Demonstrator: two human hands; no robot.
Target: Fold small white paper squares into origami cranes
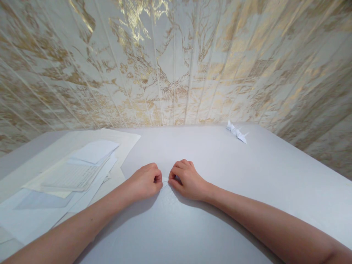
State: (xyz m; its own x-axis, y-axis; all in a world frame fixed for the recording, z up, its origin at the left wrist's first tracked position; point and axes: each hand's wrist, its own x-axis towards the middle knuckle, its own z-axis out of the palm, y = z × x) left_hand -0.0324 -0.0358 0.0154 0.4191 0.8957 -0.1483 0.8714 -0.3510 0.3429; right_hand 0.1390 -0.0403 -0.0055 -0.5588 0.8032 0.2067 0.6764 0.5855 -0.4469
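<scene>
Both hands meet low over the middle of the white table (pixel 192 227), fingertips a small gap apart. My left hand (pixel 148 180) is closed, thumb and fingers pinching one side of a small piece of white folded paper (pixel 165 181). On the other side my right hand (pixel 188 179) pinches the same paper, its fingers curled. Only a thin strip of the paper shows between the fingertips; the rest is hidden by the hands, so its shape cannot be made out.
To the left lie overlapping sheets of paper (pixel 93 151) and a lined, written pad (pixel 73 176) on a large cream sheet (pixel 129 140). Small white folded-paper figures (pixel 237 132) sit at the back right. A gold-patterned wall (pixel 176 73) rises behind the table.
</scene>
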